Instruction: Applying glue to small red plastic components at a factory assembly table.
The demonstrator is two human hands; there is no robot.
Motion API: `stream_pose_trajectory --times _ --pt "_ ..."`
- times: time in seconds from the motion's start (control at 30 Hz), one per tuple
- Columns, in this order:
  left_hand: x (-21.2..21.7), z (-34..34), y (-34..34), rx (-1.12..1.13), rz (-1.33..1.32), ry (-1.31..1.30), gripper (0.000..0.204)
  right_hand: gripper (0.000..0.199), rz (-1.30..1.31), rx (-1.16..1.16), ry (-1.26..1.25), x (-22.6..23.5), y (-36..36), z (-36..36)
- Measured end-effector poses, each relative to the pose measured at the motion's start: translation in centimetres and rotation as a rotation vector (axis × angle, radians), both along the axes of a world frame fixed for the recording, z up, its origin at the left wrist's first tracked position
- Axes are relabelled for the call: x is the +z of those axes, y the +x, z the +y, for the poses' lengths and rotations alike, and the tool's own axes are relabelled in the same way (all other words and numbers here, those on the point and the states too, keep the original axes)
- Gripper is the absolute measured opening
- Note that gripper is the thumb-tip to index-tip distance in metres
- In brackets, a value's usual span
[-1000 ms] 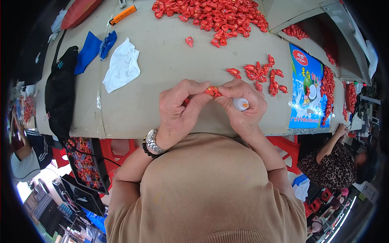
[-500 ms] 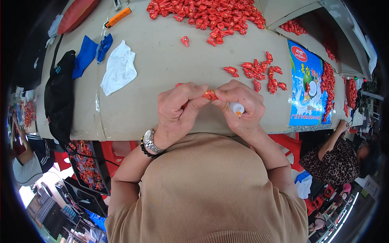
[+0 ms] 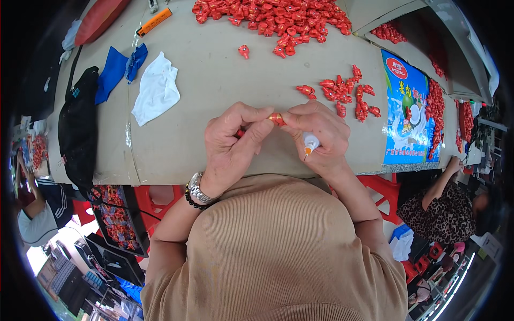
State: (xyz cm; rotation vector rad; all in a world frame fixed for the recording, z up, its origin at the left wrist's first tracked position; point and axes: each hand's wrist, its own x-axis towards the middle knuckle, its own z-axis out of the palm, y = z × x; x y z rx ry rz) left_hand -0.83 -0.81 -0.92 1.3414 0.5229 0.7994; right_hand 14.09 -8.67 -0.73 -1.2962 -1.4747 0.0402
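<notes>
Above the table's near edge, my left hand [image 3: 235, 140] and my right hand [image 3: 323, 131] meet fingertip to fingertip. Both pinch one small red plastic piece with gold marks [image 3: 277, 119]. A second red part [image 3: 240, 132] shows between my left thumb and fingers, mostly covered. Tucked in my right palm is a small white squeeze bottle [image 3: 311, 141] with an orange nozzle and a thin tip, pointing down toward me. Beyond my right hand lies a loose group of similar red pieces [image 3: 337, 90], and a big heap of them [image 3: 273, 18] fills the far side.
To the left lie a white cloth [image 3: 156, 90], a blue cloth [image 3: 113, 74], a black bag [image 3: 79, 125] and an orange cutter-like tool [image 3: 154, 22]. A blue printed sheet [image 3: 399, 128] covers the table's right end. A co-worker in leopard print [image 3: 436, 206] sits at right.
My hands stay together on the red piece, which has turned and tilted slightly. The bottle in my right hand has swung a little, its tip now leaning left.
</notes>
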Motion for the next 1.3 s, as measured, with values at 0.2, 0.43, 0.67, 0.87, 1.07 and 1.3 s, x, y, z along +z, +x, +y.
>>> stream_pose_trajectory --times 0.2,0.43,0.67,0.87,1.07,1.3 --pt "0.2 0.3 0.0 -0.071 -0.014 -0.188 0.006 0.028 -0.026 -0.008 0.014 -0.4 0.1 -0.1" --pt "0.1 0.6 -0.1 -0.123 -0.028 -0.287 0.006 0.028 -0.019 -0.010 0.022 -0.6 0.0 -0.1" --pt "0.0 0.5 -0.1 -0.129 -0.027 -0.320 0.006 0.029 -0.044 -0.014 0.035 -0.9 0.1 -0.2" --pt "-0.3 0.3 0.1 -0.129 -0.049 -0.319 0.006 0.029 -0.051 -0.020 0.043 -1.0 0.2 -0.2" --pt "0.1 0.2 0.1 -0.138 -0.055 -0.340 0.006 0.027 -0.139 0.026 0.012 -0.9 1.0 -0.7" --pt "0.0 0.3 0.0 -0.166 -0.070 -0.415 0.004 0.026 -0.176 0.027 0.015 -0.5 1.0 -0.8"
